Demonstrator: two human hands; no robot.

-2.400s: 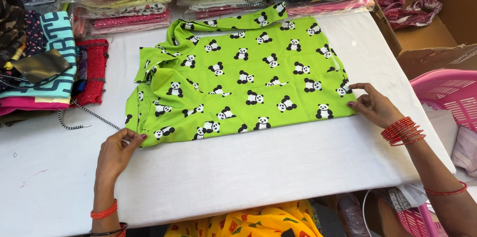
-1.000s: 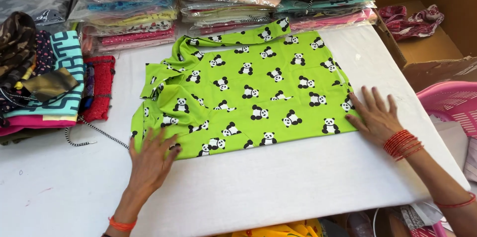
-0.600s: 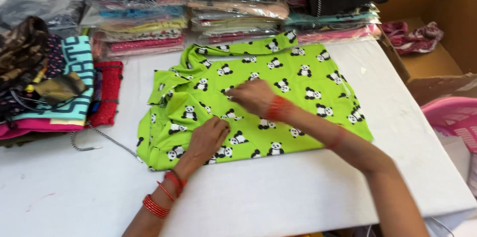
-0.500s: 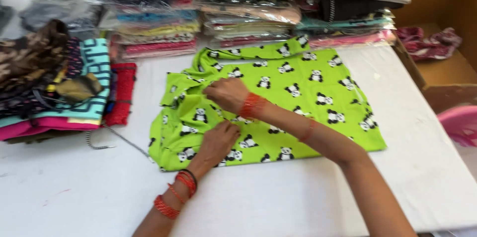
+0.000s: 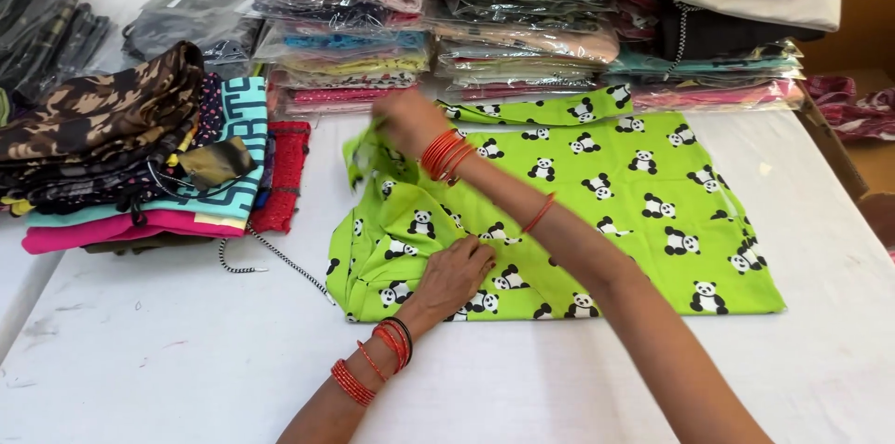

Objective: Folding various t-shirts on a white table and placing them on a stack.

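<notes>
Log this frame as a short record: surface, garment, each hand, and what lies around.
surface: white table
garment: green panda-print cloth, spread flat, its left part bunched
left hand: left hand pressed flat on the cloth's lower left part
right hand: right hand reaches across to the cloth's upper left corner; blurred, grip unclear
left of cloth: pile of folded clothes, striped cord
behind cloth: stacks of bagged garments
right edge: cardboard box

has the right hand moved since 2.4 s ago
Yes. The right hand has crossed from the right edge of the green garment to its far left corner, near the clothes stack.
</notes>
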